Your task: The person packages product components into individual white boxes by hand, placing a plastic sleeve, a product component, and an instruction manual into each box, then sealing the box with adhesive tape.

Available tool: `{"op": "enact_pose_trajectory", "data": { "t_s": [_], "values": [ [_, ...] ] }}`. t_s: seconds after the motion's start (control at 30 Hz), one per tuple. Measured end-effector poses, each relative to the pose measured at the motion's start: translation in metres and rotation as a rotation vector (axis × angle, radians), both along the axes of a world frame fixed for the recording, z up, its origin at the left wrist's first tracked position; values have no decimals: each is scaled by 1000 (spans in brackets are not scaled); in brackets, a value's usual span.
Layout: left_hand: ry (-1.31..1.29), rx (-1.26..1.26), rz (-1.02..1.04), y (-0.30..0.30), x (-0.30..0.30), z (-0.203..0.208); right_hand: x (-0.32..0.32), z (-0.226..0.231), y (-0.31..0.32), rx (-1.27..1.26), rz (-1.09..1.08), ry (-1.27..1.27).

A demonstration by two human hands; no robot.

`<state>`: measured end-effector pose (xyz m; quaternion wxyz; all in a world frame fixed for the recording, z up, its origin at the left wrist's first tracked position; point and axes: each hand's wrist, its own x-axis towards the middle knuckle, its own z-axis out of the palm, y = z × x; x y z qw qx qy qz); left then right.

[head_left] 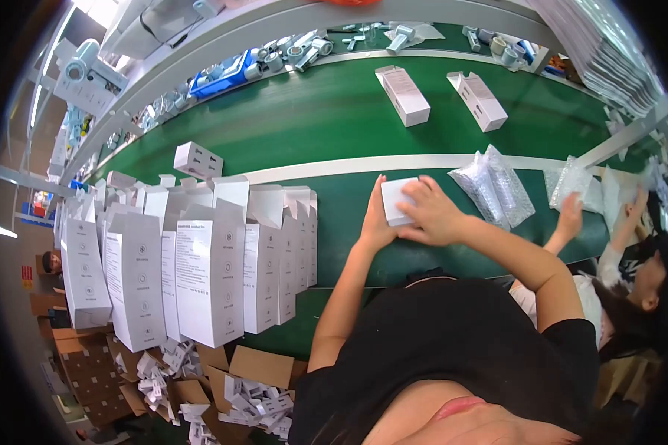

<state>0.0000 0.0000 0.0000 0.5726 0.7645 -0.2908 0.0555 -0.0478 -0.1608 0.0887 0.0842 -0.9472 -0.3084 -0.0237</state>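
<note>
Above the green bench top, in front of my chest, I hold a small white box (393,194) between both hands. My left hand (376,222) is closed around its left side, thumb and fingers along the edge. The fingers of my right hand (434,213) bend over the box's top and right side, partly covering it. To the right of my hands lie bubble-wrap pouches (493,187). Left of them stand rows of tall white cartons (209,282) with their top flaps up.
A green belt (304,111) runs behind a white rail (349,166), carrying white cartons (403,96). Pale handheld appliances and a blue tray (223,78) sit along the far side. At right, a co-worker's hand (569,215) nears more bubble wrap (576,185). Brown boxes (260,365) stand below left.
</note>
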Motion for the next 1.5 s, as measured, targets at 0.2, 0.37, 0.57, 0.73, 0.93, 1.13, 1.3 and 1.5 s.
{"op": "enact_pose_trajectory", "data": {
  "t_s": [0.2,0.37,0.57,0.73,0.93,1.13,1.3,1.5],
  "values": [
    [169,-32,-78,11,8,13,37,6,12,-12,139,-76],
    [191,24,-58,12,4,8,37,20,11,28,170,141],
    [106,83,-52,10,7,1,30,11,10,-70,186,-69],
    [-118,337,73,35,-4,-11,77,9,22,-61,143,-135],
    [102,229,390,35,-43,-11,219,-1,63,-31,-40,-352],
    [87,258,473,45,-52,0,312,-53,79,220,-186,-522],
    [236,199,512,45,-49,-3,290,-72,0,-150,-976,-53],
    [307,-105,444,24,11,38,193,-70,-5,697,-738,62]
  ]
}}
